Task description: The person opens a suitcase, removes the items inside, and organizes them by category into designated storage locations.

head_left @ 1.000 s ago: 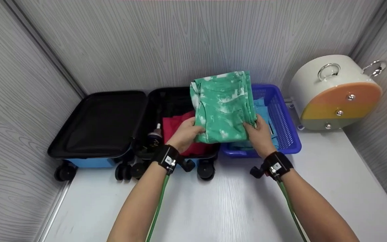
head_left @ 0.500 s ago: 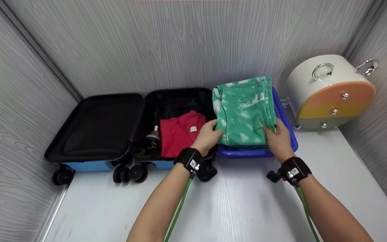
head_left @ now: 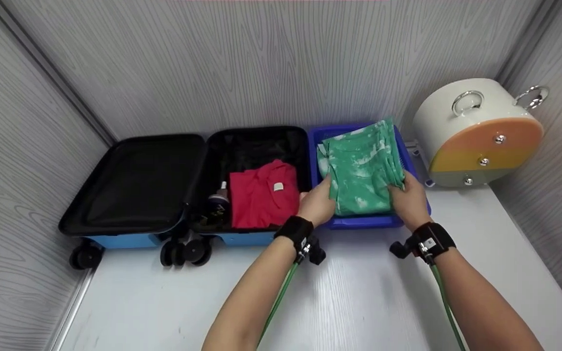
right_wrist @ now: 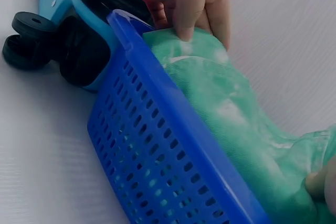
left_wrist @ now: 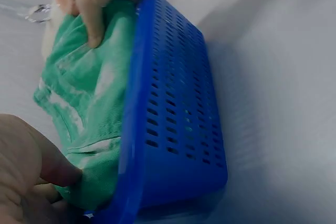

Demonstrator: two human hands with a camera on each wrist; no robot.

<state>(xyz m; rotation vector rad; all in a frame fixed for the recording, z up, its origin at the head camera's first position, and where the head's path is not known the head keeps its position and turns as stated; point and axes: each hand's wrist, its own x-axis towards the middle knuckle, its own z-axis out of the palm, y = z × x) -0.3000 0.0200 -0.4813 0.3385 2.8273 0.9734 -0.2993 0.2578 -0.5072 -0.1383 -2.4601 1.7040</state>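
Observation:
A folded green garment with white blotches sits low within the blue plastic basket, its far right corner standing above the rim. My left hand grips the near left edge; in the left wrist view its thumb presses on the cloth with the fingers below. On the opposite side my right hand pinches the edge, thumb on top. Slanting creases run across the fabric between both hands. Other cloth in the basket is hidden under it.
Left of the basket lies an opened suitcase with a red shirt and a dark bottle in one half. A white round-topped case with coloured stripes stands to the right. A wall rises behind.
The green garment has moved right, from between suitcase and basket, then down into the basket, with both hands holding it. The red shirt has come into full view.

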